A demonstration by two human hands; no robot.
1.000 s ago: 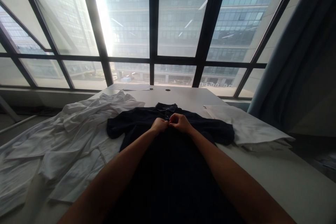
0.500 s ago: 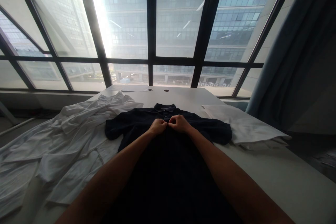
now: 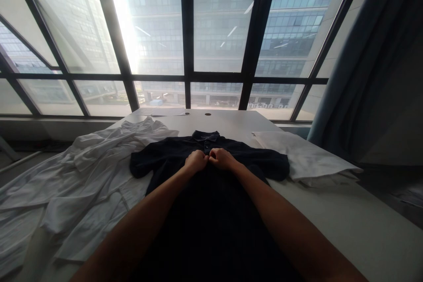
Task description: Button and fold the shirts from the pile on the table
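Head view, lower centre: dark polo shirt (image 3: 211,211) spread flat on white table (image 3: 346,224), collar at far end. Mid-frame: left hand (image 3: 196,161) and right hand (image 3: 222,159) side by side, fingers curled, pinching placket just below collar. Buttoning best done with fabric flat, edges aligned. Left of frame: crumpled white garments (image 3: 76,185). Right: folded white cloth (image 3: 304,158). Beyond: window (image 3: 218,22)

A polo shirt (image 3: 211,185) lies mid-table (image 3: 346,224); crumpled shirts (image 3: 82,180) lie left, a folded cloth (image 3: 304,156) right, windows (image 3: 218,31) far.
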